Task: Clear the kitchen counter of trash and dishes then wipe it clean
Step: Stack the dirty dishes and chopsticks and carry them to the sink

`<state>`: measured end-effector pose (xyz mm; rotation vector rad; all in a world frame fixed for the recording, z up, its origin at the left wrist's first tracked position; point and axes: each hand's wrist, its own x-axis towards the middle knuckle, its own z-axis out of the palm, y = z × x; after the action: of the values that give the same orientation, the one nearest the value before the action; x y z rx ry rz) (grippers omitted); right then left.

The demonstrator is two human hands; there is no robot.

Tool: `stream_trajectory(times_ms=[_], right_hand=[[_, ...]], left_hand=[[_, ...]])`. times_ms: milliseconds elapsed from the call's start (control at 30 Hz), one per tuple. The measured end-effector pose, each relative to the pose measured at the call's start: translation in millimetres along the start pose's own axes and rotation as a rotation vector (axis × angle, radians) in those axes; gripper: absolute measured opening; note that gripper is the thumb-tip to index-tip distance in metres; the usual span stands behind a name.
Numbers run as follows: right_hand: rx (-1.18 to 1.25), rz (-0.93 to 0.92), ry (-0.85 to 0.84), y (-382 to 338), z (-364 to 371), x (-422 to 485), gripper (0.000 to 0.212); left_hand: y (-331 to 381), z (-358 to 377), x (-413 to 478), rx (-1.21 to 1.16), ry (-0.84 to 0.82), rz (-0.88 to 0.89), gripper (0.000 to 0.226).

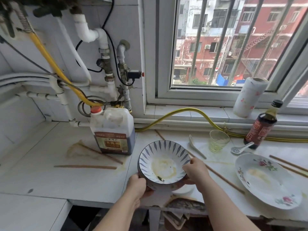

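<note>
I hold a dirty blue-and-white patterned bowl (164,161) tilted above the white counter (50,177), near its front edge. My left hand (135,185) grips its lower left rim and my right hand (195,170) grips its right rim. A floral plate (266,180) with residue lies at the right. A white spoon (195,147), a small patterned spoon (241,148) and a green-tinted glass (218,140) stand behind the bowl. Chopsticks (85,167) lie at the left, another chopstick (223,178) between bowl and plate, more chopsticks (288,164) beyond the plate.
A large vinegar jug (113,130) stands at the back centre, a dark sauce bottle (261,125) at the right, a paper towel roll (248,97) on the windowsill. A yellow hose (181,112) runs along the sill. A yellowish spill (78,150) stains the left counter. Another white dish (185,189) shows under the bowl.
</note>
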<state>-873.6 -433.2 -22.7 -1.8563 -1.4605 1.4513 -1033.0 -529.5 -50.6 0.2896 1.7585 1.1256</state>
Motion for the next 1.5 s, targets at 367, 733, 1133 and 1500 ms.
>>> stream_trajectory(times_ms=[367,733,1133,1500], right_hand=[[-0.212,-0.028,0.104,15.9,-15.3,13.6,0.022],[-0.119,0.026,0.129,32.7,-29.5,30.3,0.016],[-0.424,-0.002,0.288,15.1,-27.4,26.1,0.035],[-0.386,-0.341,0.388,-58.3,33.9,35.1,0.025]], left_hand=[[3.7,20.5,5.7,0.024,-0.031,-0.025,0.031],[14.7,35.4,11.8,0.278,-0.110,-0.043,0.023],[6.8,19.2,34.2,0.518,-0.085,0.095,0.027],[34.5,-144.4,96.7,1.438,0.424,0.421,0.059]])
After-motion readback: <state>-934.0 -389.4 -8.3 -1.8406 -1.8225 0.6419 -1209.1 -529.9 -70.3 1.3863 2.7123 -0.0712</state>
